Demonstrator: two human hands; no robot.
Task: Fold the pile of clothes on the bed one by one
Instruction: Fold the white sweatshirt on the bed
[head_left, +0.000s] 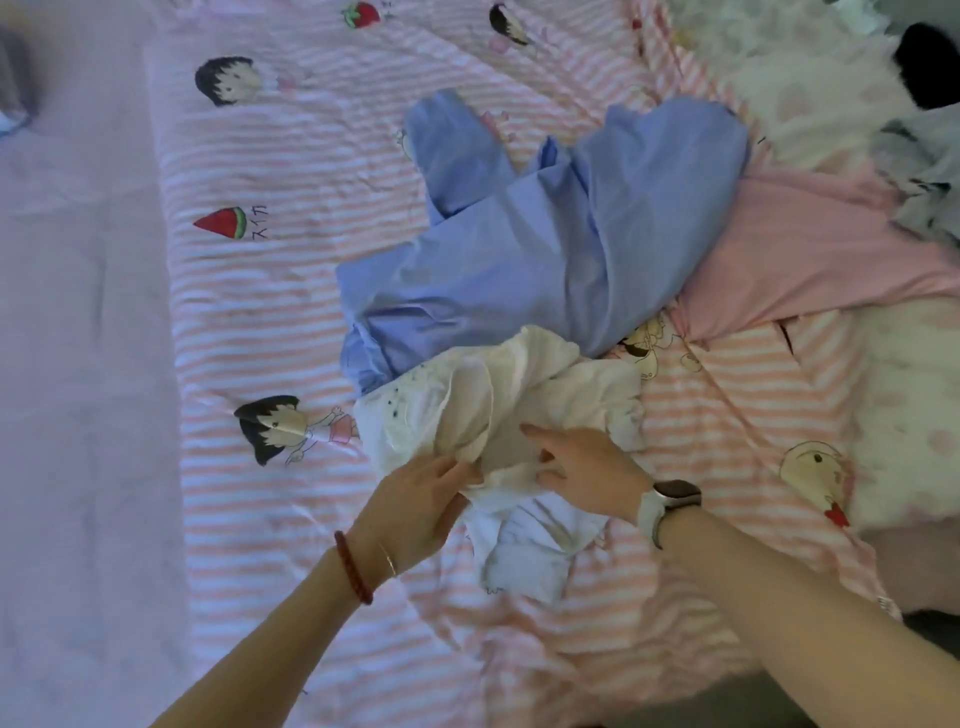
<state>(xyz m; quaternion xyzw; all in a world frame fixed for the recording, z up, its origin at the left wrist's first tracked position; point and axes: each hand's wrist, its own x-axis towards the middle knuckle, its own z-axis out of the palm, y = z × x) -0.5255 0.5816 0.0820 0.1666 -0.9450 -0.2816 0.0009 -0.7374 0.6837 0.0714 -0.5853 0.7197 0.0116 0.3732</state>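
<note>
— while the white garment (498, 415) lies crumpled on the striped bedcover (260, 312), which step is in hand?
— sorting it out before any fold; the left hand (421, 499) pinches its near edge; the right hand (582, 467) rests on it, fingers spread, index pointing.
— and next?
— likely finding the hems and spreading it flat; the blue garment (545, 249) and pink garment (810, 249) wait behind it.

We look from one head-worn wide-angle camera, facing forward and steeply down onto the bed (260, 322). We sit close: both forearms reach in from the near edge, and the bed's far edge lies outside view.
</note>
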